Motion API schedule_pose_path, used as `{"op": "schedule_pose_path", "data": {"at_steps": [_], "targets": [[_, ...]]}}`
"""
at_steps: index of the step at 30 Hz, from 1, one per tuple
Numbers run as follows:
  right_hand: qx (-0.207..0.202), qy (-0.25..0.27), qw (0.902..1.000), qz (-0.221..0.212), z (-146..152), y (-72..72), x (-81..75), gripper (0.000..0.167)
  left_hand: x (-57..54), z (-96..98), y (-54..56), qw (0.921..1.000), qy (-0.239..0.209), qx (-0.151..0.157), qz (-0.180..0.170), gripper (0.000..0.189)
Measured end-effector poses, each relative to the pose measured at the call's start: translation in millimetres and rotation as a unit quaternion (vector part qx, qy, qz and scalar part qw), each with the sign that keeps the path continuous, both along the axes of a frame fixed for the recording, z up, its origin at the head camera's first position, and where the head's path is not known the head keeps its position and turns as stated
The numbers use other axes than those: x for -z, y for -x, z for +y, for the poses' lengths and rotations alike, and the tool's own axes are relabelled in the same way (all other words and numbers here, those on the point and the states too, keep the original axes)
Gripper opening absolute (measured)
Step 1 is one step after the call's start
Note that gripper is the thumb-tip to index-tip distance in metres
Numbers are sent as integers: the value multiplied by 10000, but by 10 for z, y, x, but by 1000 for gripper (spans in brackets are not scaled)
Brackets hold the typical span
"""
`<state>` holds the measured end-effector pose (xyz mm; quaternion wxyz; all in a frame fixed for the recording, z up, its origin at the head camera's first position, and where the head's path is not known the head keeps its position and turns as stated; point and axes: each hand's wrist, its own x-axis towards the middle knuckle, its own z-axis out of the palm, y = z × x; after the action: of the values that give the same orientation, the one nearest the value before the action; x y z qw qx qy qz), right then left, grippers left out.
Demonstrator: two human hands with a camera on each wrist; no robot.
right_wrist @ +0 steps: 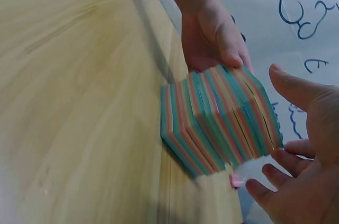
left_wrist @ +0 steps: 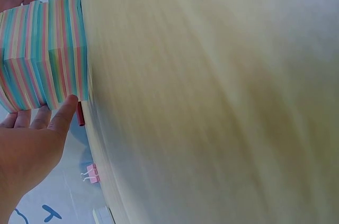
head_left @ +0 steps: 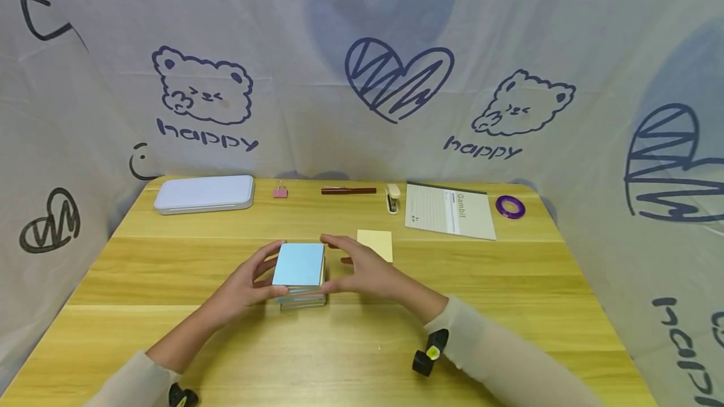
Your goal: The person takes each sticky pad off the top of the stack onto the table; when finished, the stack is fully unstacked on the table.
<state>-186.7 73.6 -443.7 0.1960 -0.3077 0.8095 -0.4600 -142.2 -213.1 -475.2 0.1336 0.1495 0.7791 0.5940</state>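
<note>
A tall stack of sticky notes [head_left: 300, 265] stands on the table with a light blue sheet on top. Its sides show pink, blue and yellow layers in the left wrist view, and the blocks sit slightly out of line. My left hand [head_left: 244, 284] holds its left side, thumb at the front corner and fingers toward the back. On the other side, my right hand [head_left: 367, 270] is spread around the stack, its thumb and fingers at the right edges. The right wrist view shows the right fingers [right_wrist: 288, 163] loosely apart beside the top layers. A yellow sticky note pad [head_left: 376, 244] lies behind my right hand.
Along the back edge lie a white case [head_left: 205, 194], a pink binder clip [head_left: 279, 193], a dark red pen [head_left: 348, 191], a small white stapler [head_left: 393, 198], a notepad [head_left: 450, 211] and a purple tape roll [head_left: 510, 207]. White cloth walls [head_left: 305, 143] surround the table.
</note>
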Motion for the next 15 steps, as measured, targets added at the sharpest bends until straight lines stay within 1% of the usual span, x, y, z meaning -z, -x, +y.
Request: {"op": "schedule_pose_path", "data": {"at_steps": [5,10,15], "targets": [[47,-57,9999,123,-96,-47,23,96,3,1,4,10000,9,22,-22,90],[183,-99,9990,394,-154,-61,61,93,2,-2,7,10000,13,27,-27,91],[227,-43,9986,478,-181,-67,66,90,0,-4,10,10000,-13,34,-1,91]]}}
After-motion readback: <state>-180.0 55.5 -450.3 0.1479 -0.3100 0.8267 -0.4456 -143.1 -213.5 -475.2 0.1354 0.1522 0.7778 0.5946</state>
